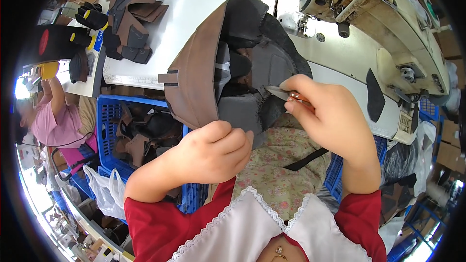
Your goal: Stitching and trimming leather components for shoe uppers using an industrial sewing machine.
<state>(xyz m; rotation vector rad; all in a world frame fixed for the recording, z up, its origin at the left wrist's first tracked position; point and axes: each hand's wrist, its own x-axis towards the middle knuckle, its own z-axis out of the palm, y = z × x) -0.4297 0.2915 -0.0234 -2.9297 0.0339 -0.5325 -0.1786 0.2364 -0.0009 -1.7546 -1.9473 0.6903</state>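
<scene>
A half-sewn brown leather piece with black lining (191,75), hollow like a bag, sits on the white table's near edge with its dark inside facing me. My left hand (221,148) is closed on its lower edge, fingers curled and knuckles up; the fingertips are hidden. In my right hand (332,114) is a small pair of thread snips (276,91) with orange grips, pinched between thumb and fingers. Their silver blades point left, against the seam inside the black lining. Whether they touch a thread is too small to see.
A sewing machine (383,24) stands at the right, its needle area just beyond the leather piece. Cut brown and black leather pieces (133,24) lie at the table's far left. Below left is a blue crate (108,131) of leather parts. Another person (60,111) is at the far left.
</scene>
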